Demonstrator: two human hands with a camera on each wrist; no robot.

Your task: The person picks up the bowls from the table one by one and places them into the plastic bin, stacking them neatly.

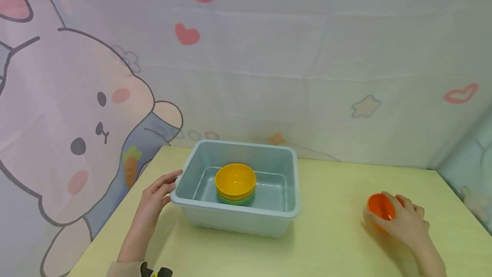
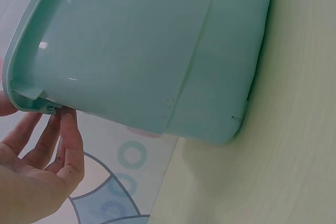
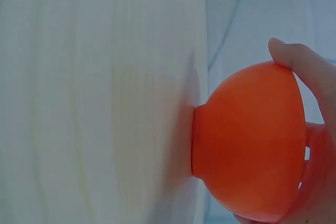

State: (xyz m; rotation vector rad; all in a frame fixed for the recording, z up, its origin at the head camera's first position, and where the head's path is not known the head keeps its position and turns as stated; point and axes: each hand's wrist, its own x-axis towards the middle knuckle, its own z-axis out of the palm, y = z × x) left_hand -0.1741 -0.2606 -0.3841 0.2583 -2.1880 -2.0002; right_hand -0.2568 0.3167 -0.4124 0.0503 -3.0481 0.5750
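An orange bowl point(image 3: 249, 142) stands upright at the right of the table, its foot on or just above the surface. My right hand point(image 1: 409, 221) reaches over it from above and grips its rim, with thumb and fingers on opposite sides. At the left, my left hand point(image 1: 155, 195) holds the rim of a pale blue-green plastic basin point(image 1: 238, 221); in the left wrist view its fingers point(image 2: 73, 145) curl up under that rim. Inside the basin, yellow bowls point(image 1: 235, 179) are stacked on a green bowl point(image 1: 237, 201).
The pale yellow table point(image 1: 326, 243) carries the basin and the orange bowl. Behind it hangs a cloth backdrop point(image 1: 269, 54) printed with a rabbit and hearts. The table's right edge runs close beyond my right hand.
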